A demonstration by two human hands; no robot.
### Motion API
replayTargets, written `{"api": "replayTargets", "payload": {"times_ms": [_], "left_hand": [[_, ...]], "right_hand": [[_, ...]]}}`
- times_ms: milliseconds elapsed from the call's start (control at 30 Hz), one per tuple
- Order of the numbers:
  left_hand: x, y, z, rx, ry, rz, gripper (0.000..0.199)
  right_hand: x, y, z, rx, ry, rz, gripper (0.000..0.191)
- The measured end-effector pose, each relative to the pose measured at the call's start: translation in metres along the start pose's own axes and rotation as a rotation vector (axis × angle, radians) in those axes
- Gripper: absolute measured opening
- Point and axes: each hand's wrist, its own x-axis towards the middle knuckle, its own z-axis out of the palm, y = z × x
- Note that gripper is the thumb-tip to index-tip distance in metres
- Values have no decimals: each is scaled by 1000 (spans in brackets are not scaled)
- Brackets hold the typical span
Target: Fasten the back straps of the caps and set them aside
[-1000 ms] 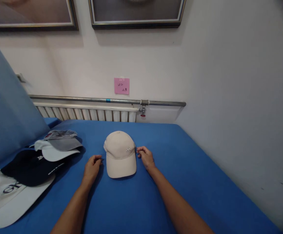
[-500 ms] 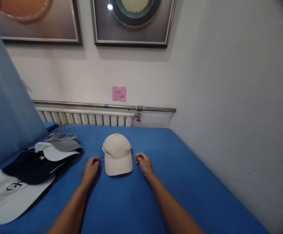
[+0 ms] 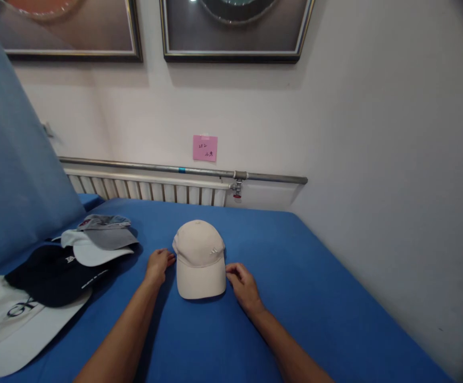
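A beige baseball cap (image 3: 200, 260) lies on the blue-covered surface, its brim facing me and a small logo on the front. My left hand (image 3: 159, 265) is close beside the cap's left side, fingers extended toward it and holding nothing. On the opposite side, my right hand (image 3: 246, 289) has its loosely bent fingertips at the right edge of the brim, appearing to touch it. A gap shows between its thumb and fingers, and it is not gripping the cap.
Several caps overlap at the left: a white cap (image 3: 27, 330) with dark lettering, a black cap (image 3: 51, 274), another white cap (image 3: 91, 252) and a grey cap (image 3: 112, 237). A blue curtain (image 3: 11, 149) hangs behind them. A radiator (image 3: 155, 190) and pipe (image 3: 143, 167) line the wall.
Both hands have come nearer the beige cap; the right fingertips now reach its brim edge. The camera view has shifted slightly, and the cap appears a little larger.
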Motion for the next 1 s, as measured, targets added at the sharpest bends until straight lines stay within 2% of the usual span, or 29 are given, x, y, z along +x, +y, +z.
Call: {"api": "replayTargets", "payload": {"times_ms": [67, 167, 233, 300, 400, 467, 733, 1000], "left_hand": [[9, 4, 7, -93, -18, -99, 25], [19, 11, 13, -228, -85, -258, 20], [20, 15, 16, -317, -160, -346, 17], [18, 19, 17, -408, -236, -406, 23], [12, 22, 14, -537, -313, -441, 29], [11, 22, 11, -617, -316, -431, 30], [15, 17, 12, -803, -225, -338, 34], [11, 26, 7, -962, -156, -209, 38]], "right_hand": [[-5, -2, 1, -107, -51, -122, 5], [-13, -8, 1, -356, -171, -400, 9], [-17, -13, 0, -488, -303, -551, 24], [-20, -16, 0, -561, -389, -620, 35], [-20, -19, -1, -597, -415, -624, 39], [-19, -19, -2, -599, -436, -622, 40], [-16, -17, -3, -617, -498, -625, 43], [-14, -11, -1, -570, -485, -610, 43]]}}
